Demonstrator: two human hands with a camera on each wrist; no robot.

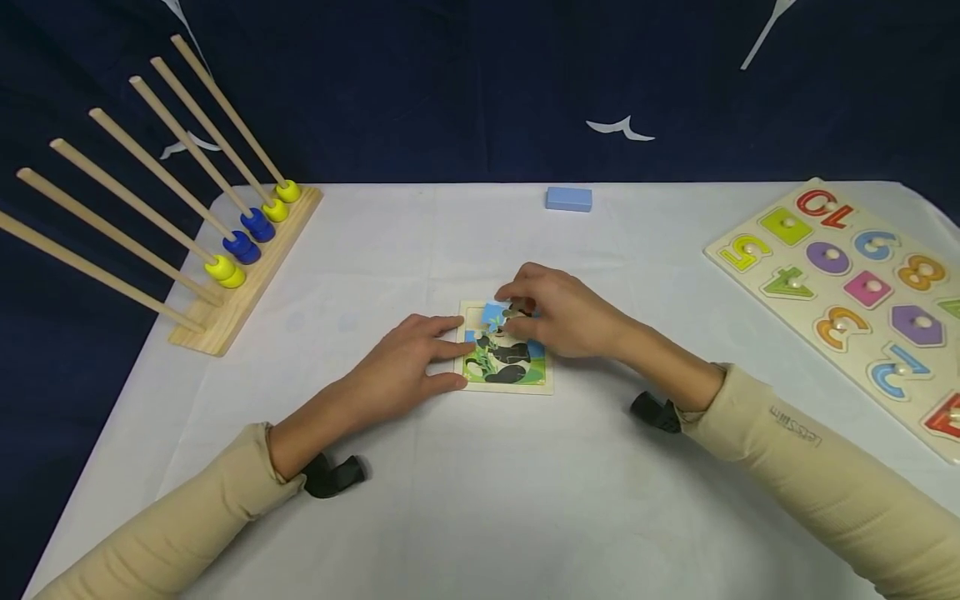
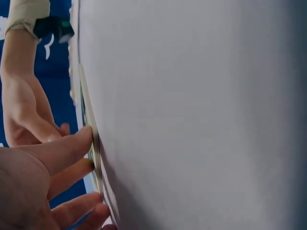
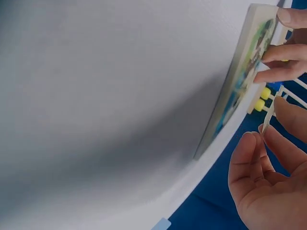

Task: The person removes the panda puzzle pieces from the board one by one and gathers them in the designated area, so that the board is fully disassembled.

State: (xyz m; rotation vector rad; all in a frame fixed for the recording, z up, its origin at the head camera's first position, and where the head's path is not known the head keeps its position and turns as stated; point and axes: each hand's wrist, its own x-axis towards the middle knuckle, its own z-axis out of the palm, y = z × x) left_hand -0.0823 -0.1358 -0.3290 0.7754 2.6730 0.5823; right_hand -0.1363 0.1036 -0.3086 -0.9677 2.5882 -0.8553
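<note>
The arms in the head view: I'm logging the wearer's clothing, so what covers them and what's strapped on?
Both arms wear long beige fabric sleeves, the left sleeve plain, the right sleeve bearing small grey lettering near the cuff. A black strap-mounted device sits at each wrist, left and right. Hands are bare.

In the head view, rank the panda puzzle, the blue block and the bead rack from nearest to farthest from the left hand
1. Panda puzzle, touching the left hand at its fingertips.
2. Blue block, at the far table edge.
3. Bead rack, far left; close to the block's distance, a loose call.
</note>
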